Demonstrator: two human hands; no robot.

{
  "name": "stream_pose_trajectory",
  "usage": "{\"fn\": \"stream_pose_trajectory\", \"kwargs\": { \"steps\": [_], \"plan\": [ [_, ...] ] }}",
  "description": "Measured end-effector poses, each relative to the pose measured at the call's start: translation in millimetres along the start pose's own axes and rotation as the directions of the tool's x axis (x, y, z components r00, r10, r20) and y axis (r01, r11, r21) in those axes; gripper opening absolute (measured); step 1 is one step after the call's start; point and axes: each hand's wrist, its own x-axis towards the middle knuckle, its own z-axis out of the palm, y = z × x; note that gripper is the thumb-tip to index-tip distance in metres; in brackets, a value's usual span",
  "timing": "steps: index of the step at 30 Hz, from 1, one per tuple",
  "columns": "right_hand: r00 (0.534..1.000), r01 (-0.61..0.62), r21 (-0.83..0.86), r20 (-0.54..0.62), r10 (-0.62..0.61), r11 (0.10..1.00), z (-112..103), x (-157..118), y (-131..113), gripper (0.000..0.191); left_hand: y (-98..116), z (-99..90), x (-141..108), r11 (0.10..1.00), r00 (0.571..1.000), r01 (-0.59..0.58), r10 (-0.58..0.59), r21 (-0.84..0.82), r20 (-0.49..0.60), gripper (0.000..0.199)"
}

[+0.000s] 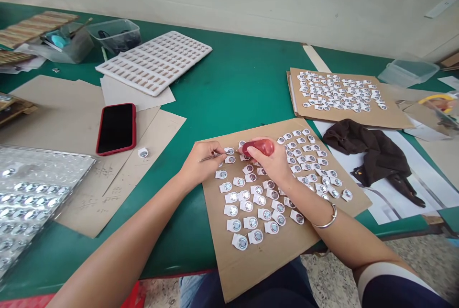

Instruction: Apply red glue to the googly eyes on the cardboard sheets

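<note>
Green table (236,83): 2 hands (202,162) nearly meeting above cardboard (233,269).

From my end, taking the cardboard sheet (238,269) as landmark, the tray of silver discs (32,203) to its left runs off the picture's edge. I can't read the pencil marks (107,188) left of it; the brown cloth (380,150) right of it partly hides the white paper (376,205).
</note>
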Motion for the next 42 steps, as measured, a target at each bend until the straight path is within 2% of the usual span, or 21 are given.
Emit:
{"fn": "stream_pose_trajectory", "kwargs": {
  "steps": [14, 24, 32, 42],
  "plan": [
    [0.998, 0.018, 0.008, 0.052, -0.019, 1.000, -1.8, -3.9, -6.9, 0.035, -6.2, 2.4, 1.0, 1.000, 1.000, -0.004, 0.004, -0.024, 0.000, 0.011],
    [0.994, 0.101, -0.045, 0.051, -0.099, 0.994, -2.0, -7.4, -13.4, 0.028, -1.2, 0.9, 0.8, 1.000, 1.000, -0.001, 0.001, -0.023, 0.006, 0.012],
    [0.998, 0.036, 0.005, 0.051, -0.036, 0.999, -0.9, -5.9, -7.1, 0.034, -3.0, 1.5, 0.6, 1.000, 1.000, -0.007, 0.007, -0.019, -0.004, 0.011],
    [0.996, 0.058, -0.021, 0.071, -0.057, 0.998, -0.1, -7.6, -10.3, 0.031, -3.7, 2.1, -0.4, 0.999, 1.000, 0.008, -0.008, -0.053, 0.004, 0.010]
  ]
}}
